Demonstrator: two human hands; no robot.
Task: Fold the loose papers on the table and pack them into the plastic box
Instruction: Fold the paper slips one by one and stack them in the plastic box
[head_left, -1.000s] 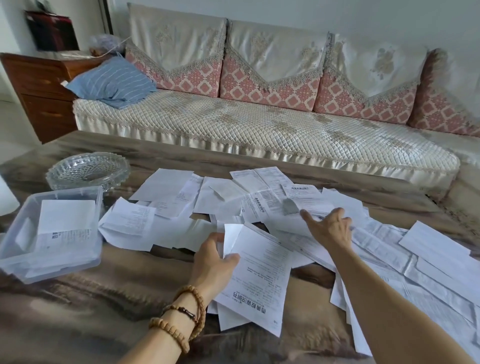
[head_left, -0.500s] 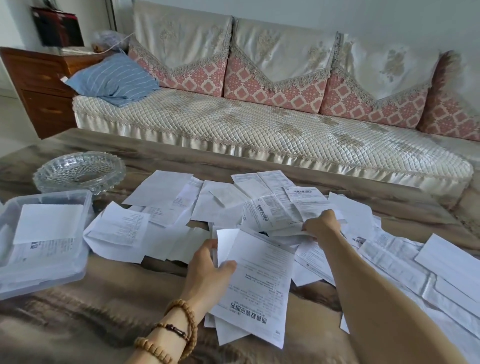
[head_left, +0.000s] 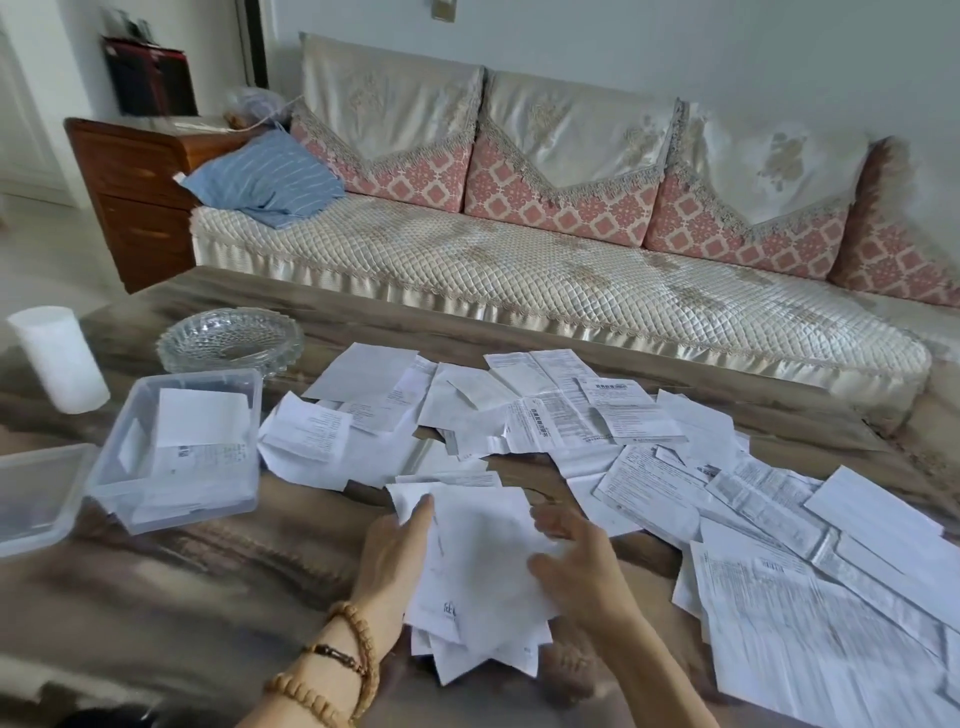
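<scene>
1. Behind the table (head_left: 218, 561) stood a long quilted sofa (head_left: 519, 280), with a wooden cabinet (head_left: 130, 182) at far left.
2. Loose papers (head_left: 779, 519) lay scattered across the middle and right of the table, many overlapping.
3. At near centre, a small stack (head_left: 483, 571) sat between both hands.
4. The left hand (head_left: 395, 561), beads on its wrist, held the stack's left edge, thumb on top; its other fingers were hidden.
5. The right hand (head_left: 576, 561) rested on the stack's right side with fingers loosely curved; whether they pinched a sheet could not be told.
6. The box (head_left: 182, 447) sat at left, well apart from the hands, with a few folded sheets already inside.
7. A lid (head_left: 36, 493), a white cup (head_left: 57, 358) and a glass bowl (head_left: 228, 338) stood near it.
8. Likely risks: the uneven stack could fan out or crease crookedly when folded, and a fold left too wide might not fit the box.
</scene>
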